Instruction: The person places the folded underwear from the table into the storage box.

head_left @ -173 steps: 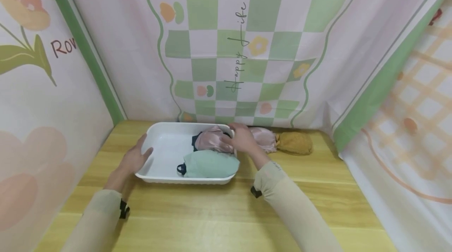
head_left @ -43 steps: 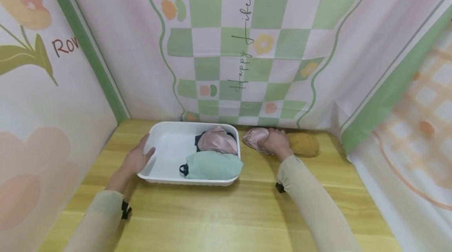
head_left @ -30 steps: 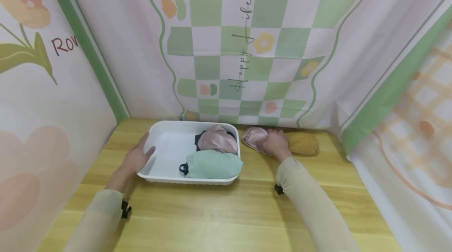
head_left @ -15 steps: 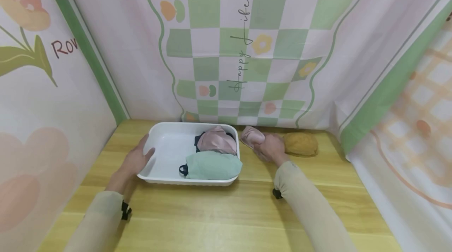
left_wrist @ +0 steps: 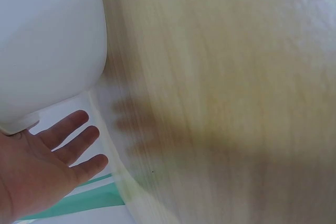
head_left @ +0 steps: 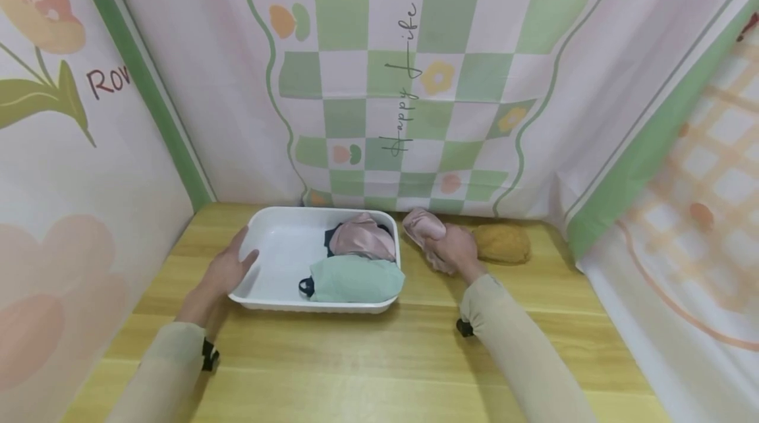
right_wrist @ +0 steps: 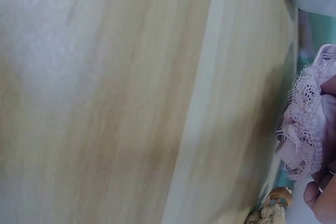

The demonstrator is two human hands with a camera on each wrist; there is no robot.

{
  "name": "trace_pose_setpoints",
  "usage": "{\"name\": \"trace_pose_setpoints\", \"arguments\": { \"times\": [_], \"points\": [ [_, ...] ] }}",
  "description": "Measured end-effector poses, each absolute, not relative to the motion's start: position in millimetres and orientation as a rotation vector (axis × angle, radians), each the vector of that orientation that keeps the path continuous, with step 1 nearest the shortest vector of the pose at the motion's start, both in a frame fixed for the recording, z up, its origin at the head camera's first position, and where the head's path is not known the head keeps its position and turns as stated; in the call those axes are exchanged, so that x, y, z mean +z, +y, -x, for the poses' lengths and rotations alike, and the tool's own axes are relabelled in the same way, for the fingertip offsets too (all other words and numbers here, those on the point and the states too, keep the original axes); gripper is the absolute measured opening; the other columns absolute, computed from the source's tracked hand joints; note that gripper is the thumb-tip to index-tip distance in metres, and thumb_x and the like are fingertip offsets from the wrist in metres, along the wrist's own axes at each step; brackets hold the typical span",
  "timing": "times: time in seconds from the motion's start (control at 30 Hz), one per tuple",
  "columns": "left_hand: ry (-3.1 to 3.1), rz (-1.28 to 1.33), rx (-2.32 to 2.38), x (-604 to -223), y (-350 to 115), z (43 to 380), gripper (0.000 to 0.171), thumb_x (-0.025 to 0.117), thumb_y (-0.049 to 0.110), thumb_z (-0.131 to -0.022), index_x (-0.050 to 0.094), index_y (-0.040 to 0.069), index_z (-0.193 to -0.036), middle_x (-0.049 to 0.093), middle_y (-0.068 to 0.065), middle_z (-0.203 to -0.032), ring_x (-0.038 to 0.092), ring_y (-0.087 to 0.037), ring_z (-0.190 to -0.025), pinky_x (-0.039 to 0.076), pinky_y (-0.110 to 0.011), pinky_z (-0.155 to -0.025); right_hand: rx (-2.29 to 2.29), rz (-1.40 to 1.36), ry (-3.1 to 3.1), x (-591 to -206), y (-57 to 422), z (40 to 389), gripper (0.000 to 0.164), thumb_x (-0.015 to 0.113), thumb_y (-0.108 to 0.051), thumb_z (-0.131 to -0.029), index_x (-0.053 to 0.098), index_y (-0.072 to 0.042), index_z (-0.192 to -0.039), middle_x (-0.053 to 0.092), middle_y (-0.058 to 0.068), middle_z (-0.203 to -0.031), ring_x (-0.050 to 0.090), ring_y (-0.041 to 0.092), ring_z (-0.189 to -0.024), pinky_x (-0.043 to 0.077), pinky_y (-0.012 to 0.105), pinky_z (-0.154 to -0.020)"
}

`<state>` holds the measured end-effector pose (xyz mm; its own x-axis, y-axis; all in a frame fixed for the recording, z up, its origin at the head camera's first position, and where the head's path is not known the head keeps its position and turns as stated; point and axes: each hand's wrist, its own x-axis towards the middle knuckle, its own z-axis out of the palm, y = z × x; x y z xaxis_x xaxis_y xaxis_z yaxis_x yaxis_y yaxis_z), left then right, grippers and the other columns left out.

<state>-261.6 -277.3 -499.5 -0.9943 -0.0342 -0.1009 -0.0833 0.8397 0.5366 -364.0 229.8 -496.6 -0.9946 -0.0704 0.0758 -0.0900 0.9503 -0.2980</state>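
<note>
Right hand (head_left: 455,246) fingers were curled round the neck of a pink pouch (head_left: 423,225), lace trim (right_wrist: 304,124) poking out past the grip. Probably held there because the gathered part was narrow and easy to close on. Pouch sat tilted, round end toward the tray (head_left: 273,238)'s back right corner, just beside the rim; couldn't tell if it touched the counter (head_left: 367,364).

Left hand (head_left: 230,266) had its thumb over the tray's left rim, other fingers straight and spread outside; no full grip, likely just steadying it.

In the tray: pink bundle (head_left: 363,238) with dark ends in the back right corner, green bundle (head_left: 357,278) in front of it, dark loop (head_left: 305,286) pointing left, far end over the right rim. Laid side by side, seemingly so both fit across that end.

Yellow pouch (head_left: 503,243) lay past the right hand, near the counter's back edge. Checked curtain (head_left: 332,18) hung behind.
</note>
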Motion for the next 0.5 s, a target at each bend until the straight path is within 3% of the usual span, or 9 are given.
{"name": "trace_pose_setpoints", "arguments": {
  "times": [0.27,0.5],
  "points": [
    [2.935,0.089,0.850,-496,-276,261,0.075,0.034,0.048,-0.106,0.000,0.009,-0.161,0.022,-0.034,-0.159,0.033,-0.059,-0.138,0.030,-0.067,-0.116,0.544,-0.106,-3.025,-485,231,363,0.047,0.063,-0.053,-0.085,0.066,-0.007,-0.092,0.072,0.014,-0.087,0.066,0.029,-0.072,0.054,0.041,-0.059],
    [2.924,0.094,0.843,-497,-277,262,0.076,0.034,0.049,-0.106,-0.001,0.008,-0.161,0.021,-0.034,-0.159,0.033,-0.059,-0.138,0.030,-0.067,-0.116,0.603,-0.122,-3.009,-477,229,363,0.048,0.062,-0.055,-0.086,0.067,-0.008,-0.096,0.073,0.013,-0.090,0.068,0.029,-0.075,0.054,0.042,-0.064]
  ]
}}
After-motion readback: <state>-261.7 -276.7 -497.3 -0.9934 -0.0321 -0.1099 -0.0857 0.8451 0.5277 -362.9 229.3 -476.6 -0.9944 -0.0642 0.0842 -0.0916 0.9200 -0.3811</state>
